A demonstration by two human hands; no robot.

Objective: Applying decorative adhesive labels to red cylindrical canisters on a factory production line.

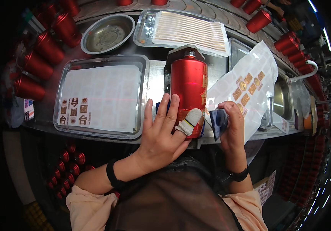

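A glossy red bottle (187, 79) lies in front of me in a dark cradle (170, 57), its narrow neck pointing away. Gold lettering runs down its right side. My left hand (161, 138) rests on the lower part of the bottle with its fingers stretched and spread. One of its fingers wears a whitish cloth finger cover (192, 117) with a dark and yellow band around it. Just right of the bottle, my right hand (232, 129) pinches a flat, dark blue, flexible-looking piece (218, 122), perhaps a scraper. A white sheet with gold decals (265, 61) lies beyond that hand.
On the left, a metal tray (145, 77) holds a decal sheet (104, 81). Behind are a round metal bowl (92, 29) and a tray (144, 29) with a pack of thin sticks (190, 30). Red bottles (29, 87) crowd the left; more stand along the curved conveyor (211, 13).
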